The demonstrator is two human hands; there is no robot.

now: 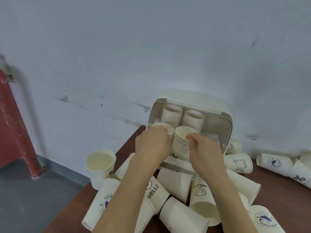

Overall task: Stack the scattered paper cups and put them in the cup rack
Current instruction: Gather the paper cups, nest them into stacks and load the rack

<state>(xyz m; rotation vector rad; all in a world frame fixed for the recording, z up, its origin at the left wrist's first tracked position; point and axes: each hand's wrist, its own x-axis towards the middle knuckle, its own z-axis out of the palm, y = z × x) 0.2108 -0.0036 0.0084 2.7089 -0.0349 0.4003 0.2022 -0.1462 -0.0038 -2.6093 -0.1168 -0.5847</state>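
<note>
The white cup rack [217, 105] stands at the table's back edge with its clear lid raised. Two tall cup stacks [172, 113] fill its rear slots. My left hand [152, 143] grips the front-left cup stack [166, 129] at the top. My right hand [204, 148] pinches the rim of the front-right cup stack [180, 142], which stands in the rack. Many loose paper cups [175, 181] lie scattered on their sides in front of the rack, under my forearms. One loose cup [100, 165] stands upright at the table's left corner.
The brown table [276, 190] stands against a pale wall. More printed cups [274, 163] lie to the right of the rack. A red post [15, 128] and grey floor lie beyond the table's left edge.
</note>
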